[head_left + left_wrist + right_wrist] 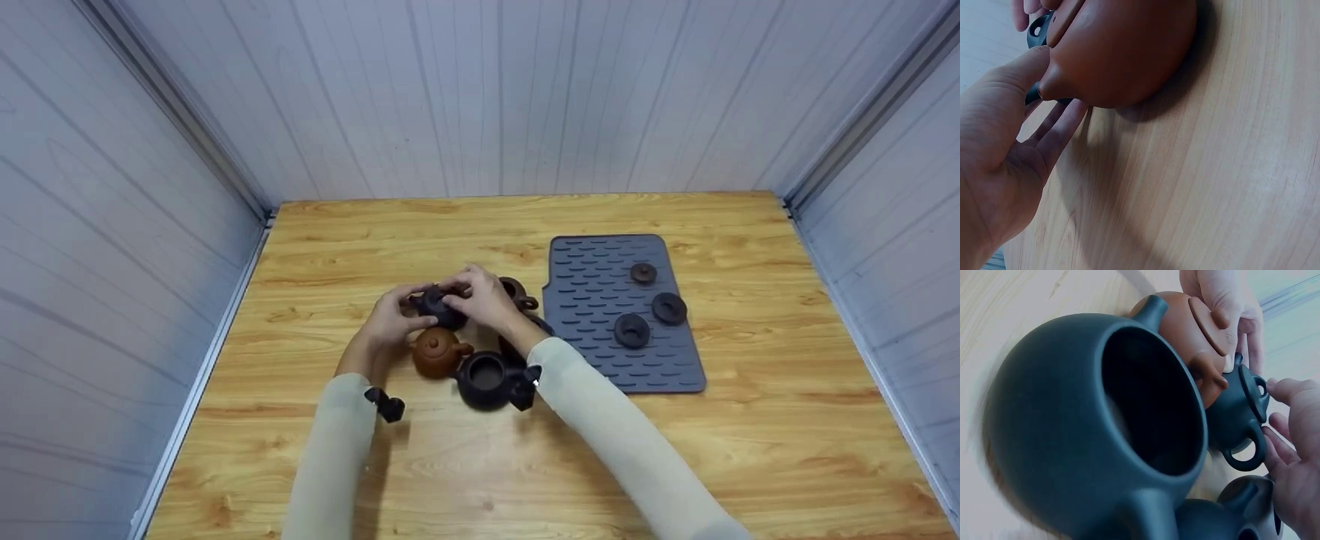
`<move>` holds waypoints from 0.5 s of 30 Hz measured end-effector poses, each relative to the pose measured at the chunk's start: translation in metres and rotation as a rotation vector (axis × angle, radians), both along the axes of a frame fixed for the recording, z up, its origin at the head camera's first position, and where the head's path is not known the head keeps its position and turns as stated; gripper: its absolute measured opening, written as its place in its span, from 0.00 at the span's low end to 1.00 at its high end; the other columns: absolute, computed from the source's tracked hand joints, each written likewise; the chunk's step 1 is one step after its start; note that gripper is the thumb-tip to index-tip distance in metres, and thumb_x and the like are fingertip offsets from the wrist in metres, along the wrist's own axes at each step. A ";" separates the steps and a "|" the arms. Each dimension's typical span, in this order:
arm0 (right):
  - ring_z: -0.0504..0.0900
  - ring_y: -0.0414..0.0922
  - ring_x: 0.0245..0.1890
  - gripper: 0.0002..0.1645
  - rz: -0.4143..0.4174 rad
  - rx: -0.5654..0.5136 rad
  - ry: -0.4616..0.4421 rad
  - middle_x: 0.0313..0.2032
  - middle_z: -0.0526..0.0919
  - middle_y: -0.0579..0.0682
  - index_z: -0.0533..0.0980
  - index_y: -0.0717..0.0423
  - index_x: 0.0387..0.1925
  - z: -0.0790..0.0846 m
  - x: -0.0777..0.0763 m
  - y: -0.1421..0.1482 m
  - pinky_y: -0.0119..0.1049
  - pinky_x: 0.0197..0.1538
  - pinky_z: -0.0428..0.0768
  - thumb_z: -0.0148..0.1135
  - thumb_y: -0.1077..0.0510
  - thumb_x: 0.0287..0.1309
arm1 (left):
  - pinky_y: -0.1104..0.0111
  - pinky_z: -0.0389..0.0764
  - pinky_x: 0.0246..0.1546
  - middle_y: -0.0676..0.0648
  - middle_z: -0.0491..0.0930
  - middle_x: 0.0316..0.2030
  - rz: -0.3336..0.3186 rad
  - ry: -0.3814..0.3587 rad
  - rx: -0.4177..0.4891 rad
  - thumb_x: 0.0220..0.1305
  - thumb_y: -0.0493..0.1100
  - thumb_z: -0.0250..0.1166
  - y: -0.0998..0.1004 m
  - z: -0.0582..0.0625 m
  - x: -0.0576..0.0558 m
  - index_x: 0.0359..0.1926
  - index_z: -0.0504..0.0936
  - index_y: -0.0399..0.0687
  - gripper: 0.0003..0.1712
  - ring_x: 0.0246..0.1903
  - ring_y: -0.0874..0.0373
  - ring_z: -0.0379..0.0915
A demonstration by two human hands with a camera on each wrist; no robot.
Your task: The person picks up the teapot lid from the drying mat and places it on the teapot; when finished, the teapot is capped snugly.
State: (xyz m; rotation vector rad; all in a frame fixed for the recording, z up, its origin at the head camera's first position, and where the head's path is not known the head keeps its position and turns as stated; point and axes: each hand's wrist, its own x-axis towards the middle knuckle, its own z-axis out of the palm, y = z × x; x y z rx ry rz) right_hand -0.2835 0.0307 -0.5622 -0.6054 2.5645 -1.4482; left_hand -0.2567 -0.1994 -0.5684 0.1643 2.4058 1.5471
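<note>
Near the middle of the table, my left hand (384,324) holds a small dark teapot (442,315), thumb and fingers at its spout side. My right hand (482,301) is over the same pot, its fingertips pinching the knob of the dark lid (1249,391). That lid sits on the pot's mouth in the right wrist view, where the looped handle faces the right hand. Just in front stands an orange-brown teapot (433,358) with its lid on, close by my left thumb. A larger dark teapot without a lid (1039,405) stands nearer me.
A brown open teapot (512,288) stands right of the hands. Another dark teapot (538,324) is partly hidden under the right forearm. On the grey mat (577,300) to the right lie a small brown lid (643,273) and two dark lids (669,308).
</note>
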 end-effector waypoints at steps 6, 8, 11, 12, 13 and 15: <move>0.89 0.59 0.65 0.17 0.054 -0.035 -0.062 0.61 0.84 0.62 0.88 0.61 0.62 0.019 0.010 0.007 0.48 0.71 0.88 0.73 0.61 0.76 | 0.46 0.75 0.81 0.31 0.73 0.79 0.007 -0.011 -0.021 0.73 0.32 0.76 0.000 0.000 -0.001 0.80 0.76 0.41 0.38 0.76 0.33 0.76; 0.88 0.59 0.67 0.18 0.068 -0.053 -0.083 0.62 0.84 0.63 0.87 0.62 0.63 0.020 0.012 0.010 0.48 0.72 0.87 0.72 0.62 0.76 | 0.46 0.75 0.80 0.31 0.74 0.79 0.009 -0.014 -0.030 0.73 0.33 0.76 0.000 0.000 -0.001 0.80 0.76 0.42 0.38 0.75 0.34 0.76; 0.87 0.60 0.68 0.20 0.080 -0.066 -0.100 0.65 0.84 0.63 0.86 0.62 0.65 0.021 0.013 0.014 0.49 0.74 0.85 0.73 0.62 0.75 | 0.46 0.74 0.81 0.32 0.74 0.79 0.014 -0.025 -0.035 0.72 0.32 0.76 0.000 -0.001 -0.002 0.81 0.76 0.43 0.38 0.76 0.34 0.76; 0.87 0.60 0.69 0.21 0.083 -0.071 -0.104 0.66 0.84 0.63 0.86 0.62 0.65 0.021 0.013 0.016 0.49 0.75 0.85 0.73 0.62 0.75 | 0.46 0.74 0.81 0.32 0.74 0.79 0.016 -0.026 -0.036 0.72 0.32 0.76 0.000 -0.001 -0.002 0.81 0.76 0.43 0.39 0.76 0.34 0.76; 0.87 0.60 0.69 0.22 0.085 -0.072 -0.108 0.66 0.85 0.63 0.85 0.62 0.66 0.021 0.013 0.018 0.50 0.75 0.85 0.73 0.62 0.75 | 0.46 0.74 0.81 0.33 0.73 0.79 0.019 -0.029 -0.035 0.72 0.32 0.76 0.001 -0.001 -0.002 0.81 0.76 0.43 0.39 0.76 0.34 0.75; 0.87 0.61 0.70 0.23 0.086 -0.076 -0.111 0.68 0.86 0.63 0.85 0.61 0.67 0.022 0.014 0.021 0.50 0.75 0.84 0.73 0.61 0.75 | 0.46 0.73 0.82 0.33 0.73 0.79 0.025 -0.036 -0.031 0.72 0.32 0.76 0.001 0.000 -0.002 0.81 0.76 0.44 0.39 0.76 0.34 0.75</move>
